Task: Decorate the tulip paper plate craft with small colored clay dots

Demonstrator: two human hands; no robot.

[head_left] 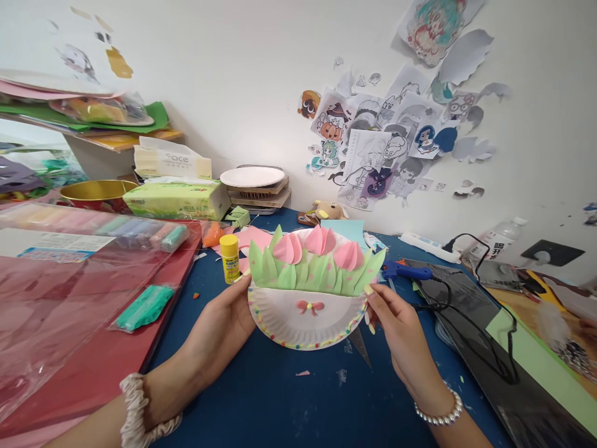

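Note:
A paper plate craft (308,320) is held up over the blue table, facing the camera. Its lower half is a white pocket with a pink bow (310,307) and a rim of coloured dots. Green paper leaves (291,277) and three pink paper tulips (319,241) rise above the pocket. My left hand (221,333) grips the plate's left edge between thumb and fingers. On the right edge, my right hand (400,330) pinches the plate, its other fingers partly behind it.
A yellow glue stick (230,258) stands left of the plate. A blue glue gun (407,270) with a black cable lies right. Red board (172,292) with clay packs is at left; tissue packs (180,198) stand behind.

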